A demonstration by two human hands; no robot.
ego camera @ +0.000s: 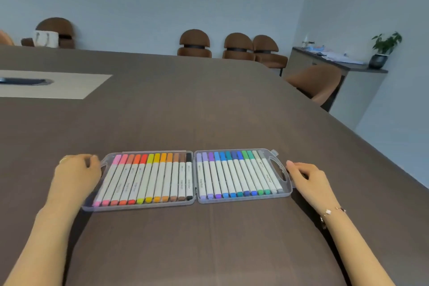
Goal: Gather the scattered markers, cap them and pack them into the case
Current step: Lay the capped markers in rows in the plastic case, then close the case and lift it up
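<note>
Two bare forearms reach in from the near edge over the brown desk (209, 111), the right wrist wearing a thin bracelet (330, 213). The left hand (76, 173) rests with loosely curled fingers against the left end of the case, a ring on one finger, gripping nothing. The right hand (306, 175) lies just beside the case's right end, fingertips touching or nearly touching the handle cut-out, likewise holding nothing. Between the hands the clear plastic case (196, 201) lies opened flat on the desk, both halves side by side. The left half holds a row of capped markers (148, 179) running from pink through orange and yellow to brown and black; the right half holds purples, blues, greens and greys. Farther off stand brown chairs (194, 43) along the pale wall, and at the right a sideboard with a potted plant (384, 49).
</note>
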